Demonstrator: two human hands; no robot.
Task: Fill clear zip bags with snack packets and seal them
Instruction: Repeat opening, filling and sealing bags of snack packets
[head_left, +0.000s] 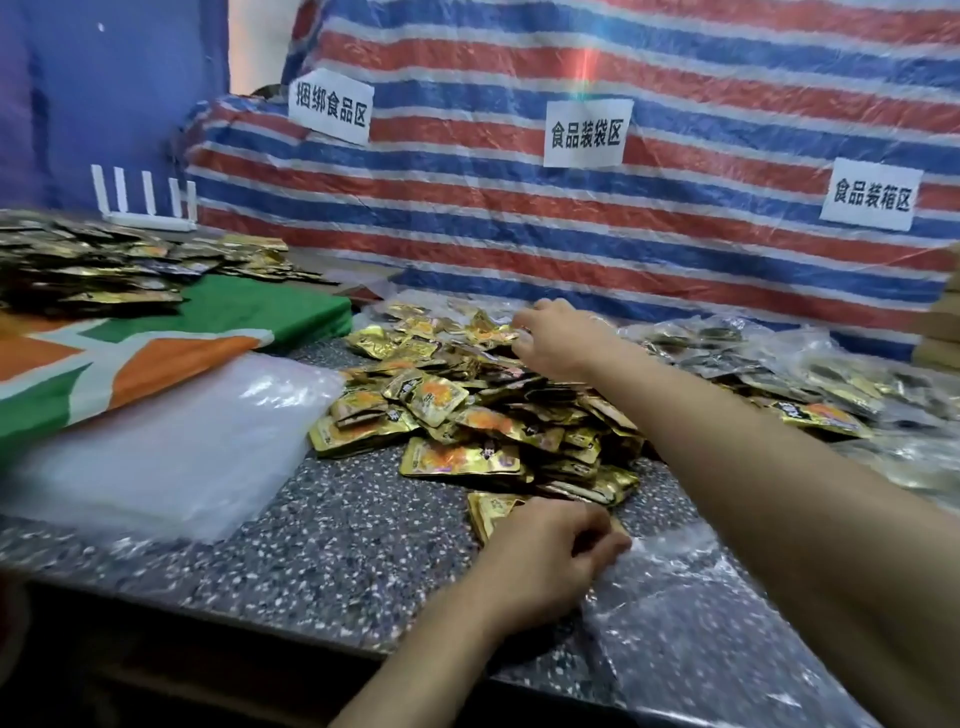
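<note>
Snack packets (441, 400) lie heaped mid-counter (311, 545), so my right hand (550, 338) reaches to the pile's far side. Its fingers are down among them, blurred, and I cannot tell whether they have closed. My left hand (545, 556) pinches the edge of the clear zip bag (685, 613) lying flat at near right, I judge to keep its mouth ready beside the pile.

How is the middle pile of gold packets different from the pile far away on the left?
The middle pile is heaped on the speckled counter; the left pile spreads flatter, partly on green-and-orange cloth. The middle pile looks bright gold, the left pile darker. Both are small foil packets.
</note>
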